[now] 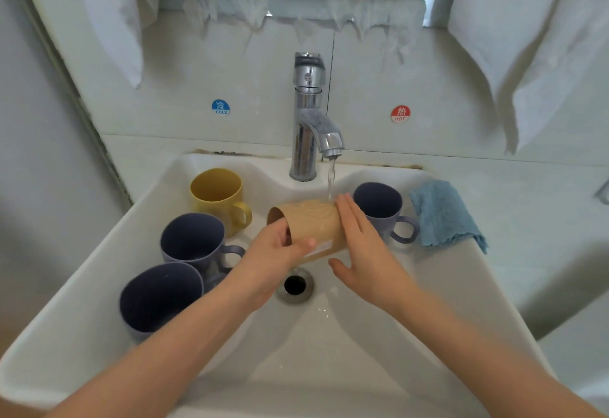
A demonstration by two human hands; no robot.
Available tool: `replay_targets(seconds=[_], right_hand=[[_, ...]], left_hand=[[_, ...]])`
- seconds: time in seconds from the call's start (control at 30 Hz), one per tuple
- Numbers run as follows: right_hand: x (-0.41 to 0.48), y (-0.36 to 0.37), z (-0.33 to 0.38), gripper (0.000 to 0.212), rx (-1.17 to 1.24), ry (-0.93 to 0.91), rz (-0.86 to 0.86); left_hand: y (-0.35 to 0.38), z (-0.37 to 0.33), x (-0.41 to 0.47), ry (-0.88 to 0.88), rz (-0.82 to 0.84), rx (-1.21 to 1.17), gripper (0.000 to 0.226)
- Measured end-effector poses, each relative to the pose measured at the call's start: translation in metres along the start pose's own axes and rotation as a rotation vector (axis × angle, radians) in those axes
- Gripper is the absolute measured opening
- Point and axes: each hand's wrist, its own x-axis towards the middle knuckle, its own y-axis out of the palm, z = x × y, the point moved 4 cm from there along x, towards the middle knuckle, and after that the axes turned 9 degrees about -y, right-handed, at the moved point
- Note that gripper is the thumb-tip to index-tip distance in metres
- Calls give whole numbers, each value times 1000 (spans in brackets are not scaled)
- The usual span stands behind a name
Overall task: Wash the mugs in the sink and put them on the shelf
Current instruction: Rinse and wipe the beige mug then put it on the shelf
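Tan mug (pixel 309 221) — wet, tipped sideways, water (pixel 331 180) streaming over its wall.

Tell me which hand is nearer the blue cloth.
Right. The right hand presses the base of the tan mug, closer to the cloth; the left hand grips its rim, farther away.

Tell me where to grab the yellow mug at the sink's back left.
Hook its handle from the right: the yellow mug stands upright, handle jutting right, while a purple mug crowds its front and the sink wall its left.
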Motion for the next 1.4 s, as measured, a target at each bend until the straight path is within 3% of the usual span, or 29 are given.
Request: replay_targets(seconds=[0.13, 0.27, 0.37, 0.43, 0.5, 0.7, 0.87, 1.1, 1.27, 1.4], right_hand=[[0, 4, 35, 83, -93, -186, -40], [0, 14, 50, 88, -87, -329, 45], [3, 4, 28, 92, -152, -200, -24], [2, -2, 11, 88, -178, -39, -6], [-2, 0, 7, 87, -194, 4, 35], [1, 15, 44, 89, -86, -290, 55], [-3, -5, 4, 85, -186, -62, 41], [1, 12, 47, 83, -46, -331, 63], [-1, 0, 11, 78, -102, -113, 81], [3, -1, 0, 80, 52, 45, 87]], left_hand=[[3, 1, 0, 65, -7, 57, 37], [2, 1, 0, 48, -65, 119, 37], [1, -2, -2, 67, -50, 79, 33], [0, -3, -3, 74, -64, 69, 36], [1, -1, -2, 73, -52, 84, 38], [-3, 1, 0, 46, -70, 54, 26], [-4, 3, 1, 48, -82, 25, 31], [-6, 4, 3, 28, -89, 33, 27], [-5, 7, 3, -22, -98, 20, 26], [-5, 4, 0, 24, -59, 87, 28]])
